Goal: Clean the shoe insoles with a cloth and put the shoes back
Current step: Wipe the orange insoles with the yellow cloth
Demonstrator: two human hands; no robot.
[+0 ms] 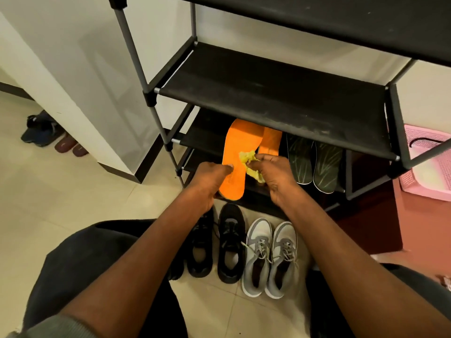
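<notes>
On the floor nearest, black shoes (pixel 220 242) and grey shoes (pixel 269 257) are set side by side. Above them, an orange insole (pixel 233 152) is gripped at its heel by the left hand (pixel 207 184), while a yellow cloth (pixel 251 164) is pinched against it by the right hand (pixel 273 172). A second orange insole (pixel 269 142) and green slippers (pixel 314 162) are seen behind on the black shoe rack (pixel 268 98).

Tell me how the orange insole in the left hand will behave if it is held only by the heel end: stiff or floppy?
The orange insole looks thin and foam-like, so probably light. It stands nearly straight while the left hand grips its heel, so it is likely semi-stiff. Pressure from the yellow cloth would probably bend its toe end.
</notes>
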